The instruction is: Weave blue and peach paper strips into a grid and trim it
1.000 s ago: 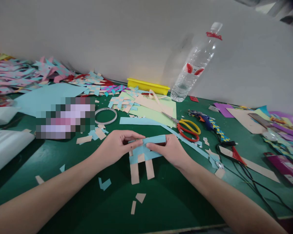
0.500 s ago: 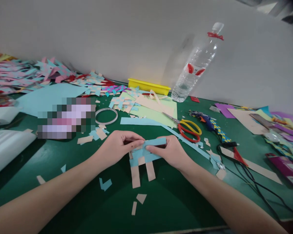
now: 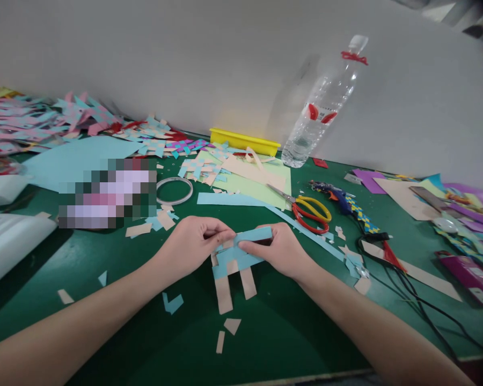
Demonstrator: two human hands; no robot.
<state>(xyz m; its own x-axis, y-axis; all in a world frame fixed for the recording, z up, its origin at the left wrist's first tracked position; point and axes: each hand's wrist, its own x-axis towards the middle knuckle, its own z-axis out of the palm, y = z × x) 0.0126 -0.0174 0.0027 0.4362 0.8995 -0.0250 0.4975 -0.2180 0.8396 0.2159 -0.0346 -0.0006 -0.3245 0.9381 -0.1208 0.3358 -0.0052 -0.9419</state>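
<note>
Centrally, both hands gripped a woven piece of light-blue and peach paper strips.
Left hand pinched its upper left edge between thumb and fingers; right hand pinched its right side, thumb in front, near a raised light-blue band; two peach strip ends hung below, toward the glossy green tabletop; two small peach paper scraps lay nearer the camera; scissors with red and yellow handles rested beyond the right hand, blades open only slightly if at all, exact gap not discernible; a silvery-white ring lay beyond the left hand; a clear plastic bottle stood tilted by the grey wall.
</note>
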